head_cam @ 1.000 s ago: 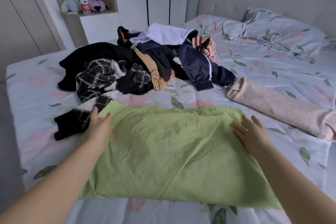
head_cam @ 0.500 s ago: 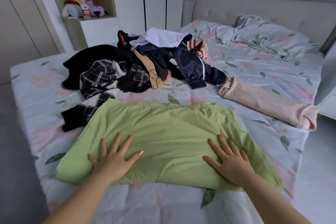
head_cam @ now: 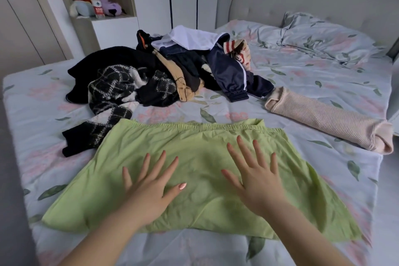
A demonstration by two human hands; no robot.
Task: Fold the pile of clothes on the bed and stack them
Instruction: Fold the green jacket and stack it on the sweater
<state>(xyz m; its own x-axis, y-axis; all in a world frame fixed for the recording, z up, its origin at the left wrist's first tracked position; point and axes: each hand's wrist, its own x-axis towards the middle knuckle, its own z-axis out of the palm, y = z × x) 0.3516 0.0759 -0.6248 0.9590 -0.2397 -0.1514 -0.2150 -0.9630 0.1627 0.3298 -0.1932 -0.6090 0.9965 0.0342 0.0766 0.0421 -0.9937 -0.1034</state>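
Head view, bed: floral-print bedsheet point(head_cam: 323, 75) carries everything.
Garment: light-green elastic-waisted cloth garment point(head_cam: 200, 179) lies spread flat at the near edge.
Pile: unfolded dark clothes heap point(head_cam: 172, 67) sits behind it.
Knit: folded pink ribbed knit point(head_cam: 323, 121) lies at right.
Hands: left hand point(head_cam: 149, 194) and right hand point(head_cam: 257, 185) rest flat on the green cloth, fingers spread.

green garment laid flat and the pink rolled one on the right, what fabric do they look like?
Light green flat garment: thin woven cloth, matte, likely cotton or similar; it shows fine sharp creases and a gathered elastic far edge. Pale pink ribbed folded garment: rib knit, soft and matte; fine parallel ridges cover it. The fibre cannot be told for either.
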